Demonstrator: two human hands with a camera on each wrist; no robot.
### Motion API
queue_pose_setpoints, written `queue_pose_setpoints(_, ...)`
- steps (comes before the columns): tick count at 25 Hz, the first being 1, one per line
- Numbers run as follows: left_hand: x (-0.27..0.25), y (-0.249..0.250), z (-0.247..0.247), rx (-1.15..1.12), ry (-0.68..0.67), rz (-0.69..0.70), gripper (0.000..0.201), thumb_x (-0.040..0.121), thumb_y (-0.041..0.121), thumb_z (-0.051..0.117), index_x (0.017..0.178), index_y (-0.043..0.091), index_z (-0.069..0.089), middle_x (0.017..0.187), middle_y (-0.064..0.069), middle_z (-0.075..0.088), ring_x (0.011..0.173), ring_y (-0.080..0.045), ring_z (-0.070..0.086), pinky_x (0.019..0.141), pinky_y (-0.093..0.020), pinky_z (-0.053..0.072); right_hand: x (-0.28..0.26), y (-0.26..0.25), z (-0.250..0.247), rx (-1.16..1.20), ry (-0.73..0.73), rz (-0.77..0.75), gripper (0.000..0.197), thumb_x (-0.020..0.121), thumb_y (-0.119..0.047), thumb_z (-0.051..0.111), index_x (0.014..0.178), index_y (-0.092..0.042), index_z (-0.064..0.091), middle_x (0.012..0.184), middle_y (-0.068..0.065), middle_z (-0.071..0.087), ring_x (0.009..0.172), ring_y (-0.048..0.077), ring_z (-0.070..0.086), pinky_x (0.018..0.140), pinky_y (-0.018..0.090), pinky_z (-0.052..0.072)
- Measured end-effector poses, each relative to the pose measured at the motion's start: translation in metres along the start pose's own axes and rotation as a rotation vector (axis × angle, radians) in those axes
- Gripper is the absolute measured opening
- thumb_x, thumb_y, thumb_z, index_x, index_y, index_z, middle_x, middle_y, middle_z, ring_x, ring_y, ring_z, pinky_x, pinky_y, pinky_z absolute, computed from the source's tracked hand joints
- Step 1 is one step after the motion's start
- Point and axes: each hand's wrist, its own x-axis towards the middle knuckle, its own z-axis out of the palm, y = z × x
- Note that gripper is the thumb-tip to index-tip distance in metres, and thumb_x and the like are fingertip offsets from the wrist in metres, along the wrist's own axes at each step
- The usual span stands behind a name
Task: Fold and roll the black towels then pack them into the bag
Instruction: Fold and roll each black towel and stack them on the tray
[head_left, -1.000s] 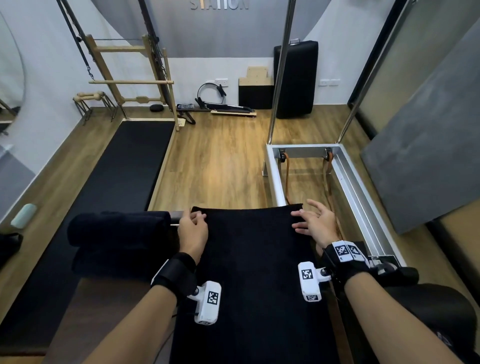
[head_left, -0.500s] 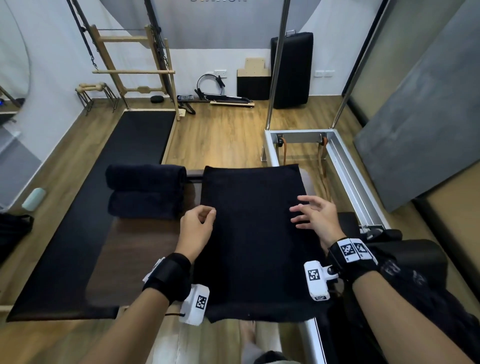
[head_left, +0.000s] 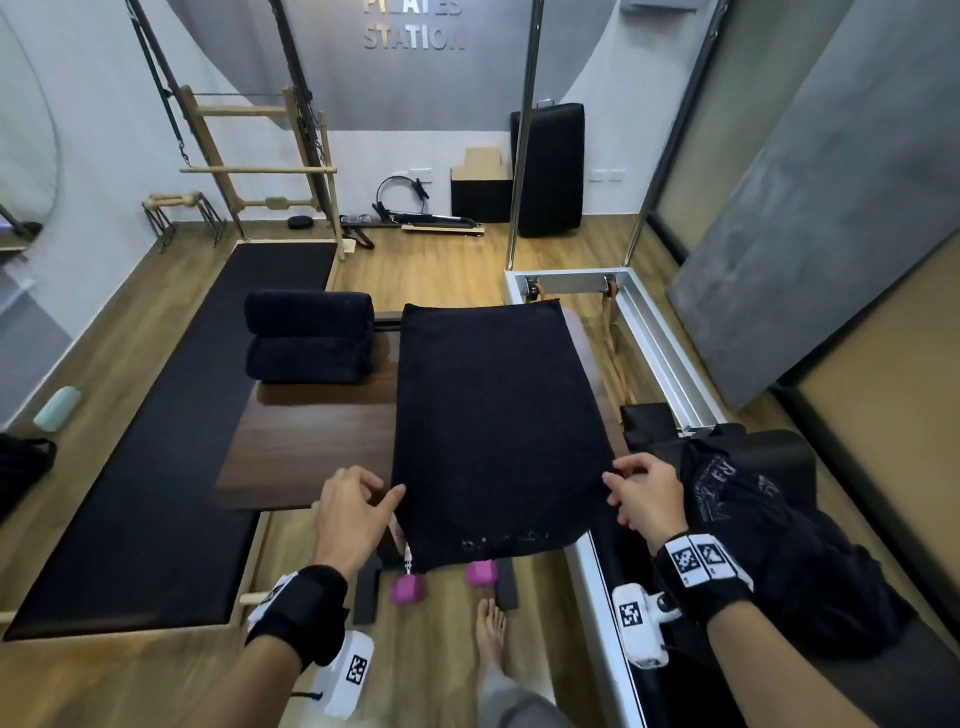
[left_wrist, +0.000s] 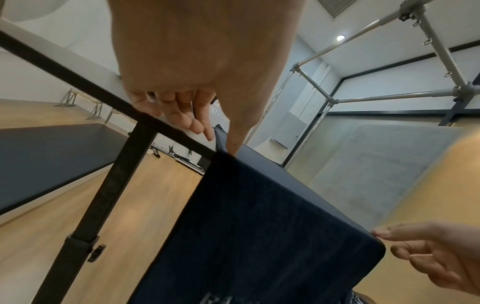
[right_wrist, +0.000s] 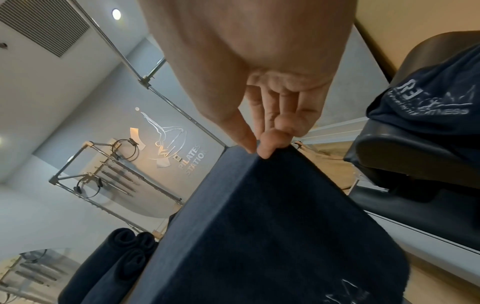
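Two hands hold one flat black terry towel (head_left: 493, 415) at its near section. The towel lies spread lengthwise on a dark wooden tabletop (head_left: 311, 441), with its near end hanging over the near table edge. The left hand (head_left: 353, 514) grips the towel's left edge: in the left wrist view the thumb lies on top of the cloth at the table edge, and the fingers (left_wrist: 197, 123) are curled beside it. The right hand (head_left: 649, 493) pinches the towel's right edge; in the right wrist view the thumb and a fingertip (right_wrist: 270, 148) close on a raised fold of cloth. The two grip points lie level with each other, at opposite sides of the towel, just inside the near table edge. White lettering shows on the hanging end of the towel.

Two rolled black towels (head_left: 309, 338) lie side by side on the far left part of the same tabletop, touching each other and just left of the flat towel. A black fabric bag with white printed lettering (head_left: 737, 499) rests on a black padded seat (head_left: 789, 457) to the right of the right hand. Its contents cannot be determined from these views.

Two pink dumbbells (head_left: 410, 587) lie on the wooden floor below the hanging towel end. A bare foot (head_left: 491, 634) stands just near of them.
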Motion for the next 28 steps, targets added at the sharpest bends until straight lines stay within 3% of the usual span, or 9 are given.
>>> queue_pose_setpoints(4, -0.007, -0.004, 0.003, 0.019, -0.029, 0.026, 0.028, 0.086, 0.047, 0.083, 0.088, 0.026, 0.065, 0.089, 0.008, 0.056, 0.092, -0.018, 0.055, 0.076, -0.038, 0.048, -0.008, 0.011, 0.000, -0.063, 0.052, -0.026, 0.019, 0.086, -0.015, 0.080, 0.090, -0.020, 0.062, 0.056, 0.008, 0.069, 0.035, 0.018, 0.056, 0.040, 0.027, 0.044)
queue_pose_setpoints(7, -0.001, 0.001, 0.007, 0.029, -0.057, 0.042, 0.019, 0.091, 0.040, 0.080, 0.084, 0.030, 0.066, 0.085, 0.009, 0.058, 0.090, -0.017, 0.058, 0.083, -0.043, 0.048, -0.003, 0.007, 0.002, -0.098, 0.042, -0.026, 0.015, 0.086, -0.012, 0.080, 0.081, -0.016, 0.066, 0.054, 0.005, 0.069, 0.036, 0.019, 0.056, 0.047, 0.030, 0.050)
queue_pose_setpoints(10, 0.012, 0.013, 0.008, 0.079, -0.081, 0.085, 0.017, 0.099, 0.038, 0.071, 0.084, 0.032, 0.067, 0.087, 0.012, 0.060, 0.090, -0.013, 0.058, 0.089, -0.042, 0.042, 0.008, -0.008, 0.003, -0.045, 0.000, -0.013, 0.013, 0.090, -0.009, 0.077, 0.080, -0.008, 0.068, 0.056, 0.007, 0.070, 0.038, 0.021, 0.054, 0.047, 0.030, 0.048)
queue_pose_setpoints(13, 0.041, 0.041, 0.002, -0.021, -0.026, 0.147, 0.015, 0.100, 0.035, 0.068, 0.087, 0.028, 0.067, 0.089, 0.010, 0.061, 0.090, -0.017, 0.061, 0.088, -0.046, 0.049, 0.026, -0.048, 0.006, 0.085, -0.058, -0.070, 0.011, 0.094, -0.007, 0.074, 0.086, -0.003, 0.067, 0.061, 0.012, 0.070, 0.040, 0.021, 0.052, 0.038, 0.026, 0.041)
queue_pose_setpoints(16, 0.089, 0.084, -0.006, -0.134, -0.009, 0.194, 0.015, 0.099, 0.032, 0.070, 0.086, 0.025, 0.067, 0.079, 0.004, 0.060, 0.077, -0.018, 0.061, 0.076, -0.047, 0.055, 0.056, -0.106, 0.023, 0.185, -0.121, -0.152, 0.009, 0.096, -0.006, 0.071, 0.089, -0.002, 0.066, 0.064, 0.016, 0.068, 0.038, 0.019, 0.053, 0.033, 0.023, 0.036)
queue_pose_setpoints(21, 0.163, 0.145, 0.002, -0.224, -0.001, 0.196, 0.014, 0.102, 0.034, 0.065, 0.090, 0.028, 0.063, 0.062, 0.009, 0.070, 0.067, -0.016, 0.068, 0.066, -0.038, 0.055, 0.110, -0.183, 0.069, 0.215, -0.233, -0.243, 0.008, 0.100, -0.008, 0.066, 0.094, -0.005, 0.061, 0.072, 0.018, 0.071, 0.045, 0.023, 0.062, 0.036, 0.026, 0.043)
queue_pose_setpoints(23, 0.180, 0.158, 0.013, -0.335, -0.059, 0.165, 0.007, 0.106, 0.028, 0.061, 0.101, 0.024, 0.063, 0.071, 0.004, 0.075, 0.062, -0.018, 0.070, 0.057, -0.034, 0.053, 0.127, -0.197, 0.085, 0.224, -0.280, -0.234, 0.003, 0.102, -0.007, 0.063, 0.100, -0.009, 0.060, 0.083, 0.019, 0.074, 0.051, 0.029, 0.067, 0.039, 0.027, 0.048)
queue_pose_setpoints(25, 0.185, 0.159, 0.021, -0.401, -0.136, 0.112, 0.015, 0.106, 0.025, 0.061, 0.121, 0.021, 0.061, 0.089, 0.001, 0.076, 0.074, -0.017, 0.074, 0.052, -0.032, 0.054, 0.138, -0.197, 0.093, 0.217, -0.318, -0.180, 0.019, 0.102, -0.007, 0.062, 0.119, -0.016, 0.058, 0.096, 0.016, 0.077, 0.064, 0.035, 0.072, 0.045, 0.031, 0.054)
queue_pose_setpoints(28, 0.176, 0.136, 0.029, -0.345, -0.171, 0.086, 0.036, 0.102, 0.028, 0.068, 0.136, 0.019, 0.059, 0.105, 0.001, 0.070, 0.094, -0.018, 0.071, 0.071, -0.042, 0.063, 0.140, -0.172, 0.088, 0.173, -0.349, -0.120, 0.027, 0.102, -0.007, 0.063, 0.127, -0.014, 0.057, 0.095, 0.014, 0.077, 0.061, 0.029, 0.072, 0.045, 0.031, 0.056)
